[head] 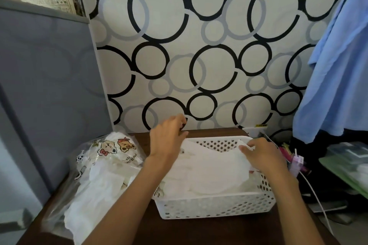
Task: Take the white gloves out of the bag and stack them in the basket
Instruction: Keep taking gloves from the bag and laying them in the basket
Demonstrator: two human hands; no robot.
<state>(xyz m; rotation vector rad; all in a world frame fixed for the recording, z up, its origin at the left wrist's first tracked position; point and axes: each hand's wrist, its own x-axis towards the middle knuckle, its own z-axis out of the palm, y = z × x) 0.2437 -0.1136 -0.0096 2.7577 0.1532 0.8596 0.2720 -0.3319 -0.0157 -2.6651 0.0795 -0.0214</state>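
A white perforated plastic basket (215, 204) stands on the dark wooden table, holding a pile of white gloves (209, 173). My left hand (167, 137) hovers over the basket's far left corner with its fingers loosely curled, and I cannot see anything held in it. My right hand (260, 155) pinches the right end of the top glove at the basket's far right side. To the left lies a clear plastic bag (95, 177) printed with cartoon animals, still bulging with white gloves.
A grey cabinet (45, 89) rises at the left. Blue cloth (336, 69) hangs at the right above cluttered items and a white cable (316, 199). The patterned wall stands just behind the table.
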